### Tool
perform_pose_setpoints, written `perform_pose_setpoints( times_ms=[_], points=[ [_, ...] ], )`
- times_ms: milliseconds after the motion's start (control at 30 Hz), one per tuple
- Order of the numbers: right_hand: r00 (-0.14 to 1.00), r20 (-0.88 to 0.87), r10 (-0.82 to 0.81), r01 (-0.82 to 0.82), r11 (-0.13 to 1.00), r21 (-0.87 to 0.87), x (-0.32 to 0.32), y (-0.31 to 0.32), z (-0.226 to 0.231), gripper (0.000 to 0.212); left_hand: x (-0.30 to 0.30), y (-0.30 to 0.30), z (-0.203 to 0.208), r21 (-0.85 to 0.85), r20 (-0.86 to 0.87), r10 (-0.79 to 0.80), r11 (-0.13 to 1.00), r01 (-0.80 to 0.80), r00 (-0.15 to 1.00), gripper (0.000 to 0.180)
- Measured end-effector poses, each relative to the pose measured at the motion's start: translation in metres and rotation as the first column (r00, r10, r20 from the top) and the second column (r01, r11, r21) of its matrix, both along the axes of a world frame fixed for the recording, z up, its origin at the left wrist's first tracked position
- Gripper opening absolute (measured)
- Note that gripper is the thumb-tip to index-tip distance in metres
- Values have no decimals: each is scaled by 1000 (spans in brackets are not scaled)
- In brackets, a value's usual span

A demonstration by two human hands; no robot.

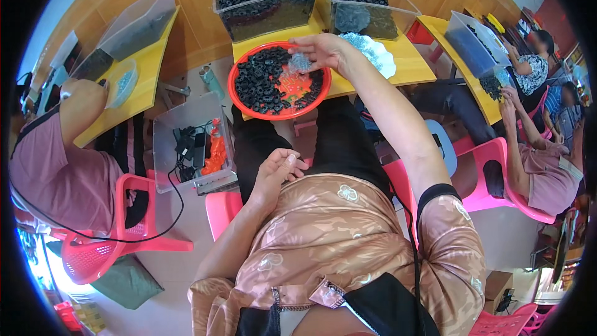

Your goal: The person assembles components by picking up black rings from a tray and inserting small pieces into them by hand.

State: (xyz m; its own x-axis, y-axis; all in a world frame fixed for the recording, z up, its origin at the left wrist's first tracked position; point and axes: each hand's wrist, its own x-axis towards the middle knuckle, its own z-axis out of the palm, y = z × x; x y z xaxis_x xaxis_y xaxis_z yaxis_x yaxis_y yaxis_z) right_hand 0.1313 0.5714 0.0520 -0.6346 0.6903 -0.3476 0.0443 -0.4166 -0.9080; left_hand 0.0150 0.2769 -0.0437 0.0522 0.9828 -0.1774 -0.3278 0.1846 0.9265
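A round red tray (323, 90) sits at the near edge of my table, over my knees. Many small black ring-like parts (258, 81) cover most of its left side and bottom. My right hand (324, 53) reaches over its upper right rim with the fingers apart. A clump of tiny clear pieces (300, 62) shows between thumb and fingers; whether it touches them I cannot tell. Close to my lap, my left hand (278, 173) has its fingers curled in with the thumb against them. Anything inside is hidden.
Behind the tray, two clear bins (267, 18) (367, 18) hold black parts. A white dish (385, 62) of clear pieces stands right of it on the yellow table (410, 68). A plastic box (163, 155) with cables is at lower left. Co-workers sit at both sides.
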Motion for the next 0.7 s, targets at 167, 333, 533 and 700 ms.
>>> perform_pose_setpoints(
  times_ms=[167,333,533,700],
  points=[
    [999,-50,-18,25,989,147,-1,-4,0,47,0,0,0,14,8,-14,1000,14,1000,29],
    [999,-37,5,5,968,250,6,-12,8,44,0,1,1,23,11,-24,999,24,1000,28],
    [996,82,-32,0,931,366,1,-21,-3,28,0,0,2,19,9,-25,1000,24,1000,27],
    [928,347,-134,-169,679,714,-11,-18,-34,22,0,0,2,6,-5,-19,1000,19,1000,23]
  ],
)
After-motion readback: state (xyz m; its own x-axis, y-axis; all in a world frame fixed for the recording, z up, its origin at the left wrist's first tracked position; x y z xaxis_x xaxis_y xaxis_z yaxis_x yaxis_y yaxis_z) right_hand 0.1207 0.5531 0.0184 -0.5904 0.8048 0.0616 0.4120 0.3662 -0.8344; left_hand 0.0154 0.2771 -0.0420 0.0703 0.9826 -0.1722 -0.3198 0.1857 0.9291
